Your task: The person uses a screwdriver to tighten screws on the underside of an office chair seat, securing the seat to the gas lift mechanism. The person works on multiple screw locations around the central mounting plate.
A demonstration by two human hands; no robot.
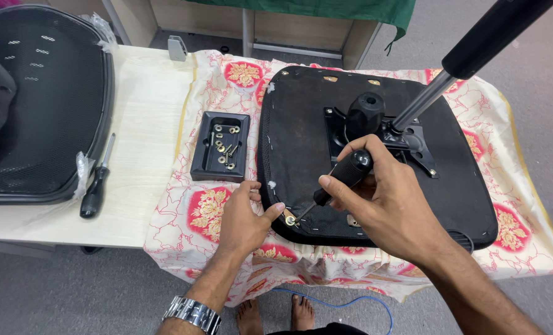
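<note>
Far left, on pale wood table (146, 124): black mesh chair back (40, 105), part-wrapped in clear plastic. Just right of it, spare black-handled screwdriver (95, 186) lying flat, tip pointing away, untouched.

Next, floral red/cream cloth (208, 211) draped over table's right part. On cloth, small black plastic tray (220, 146) w/ brass-coloured screws & washers (224, 149) inside, well apart from both hands.

Left hand (242, 217) palm down on cloth at near-left corner of upturned black seat base (301, 124). Fingers loosely curled, half open; thumb and forefinger pinched on small brass washer/screw (290, 219) sitting at seat's edge. Wrist straight, forearm coming up from bottom of view, metal watch (193, 313) on wrist.

Screw right at left fingertips, directly under driver tip.

Right hand (382, 198) over seat's near edge, fingers wrapped tight round black handle of screwdriver in use (345, 174), thumb along top. Shaft angled down & left, tip touching the screw. Wrist bent inward, forearm in from lower right.

Behind right hand, black metal mounting plate (407, 139) bolted at seat centre w/ black knob-like housing (366, 111). Gas-lift cylinder (463, 56) rising from plate, tilted up to right, silver rod then black tube.

Bottom centre, bare feet (276, 313) on grey floor, blue cable (351, 304) beside them.
</note>
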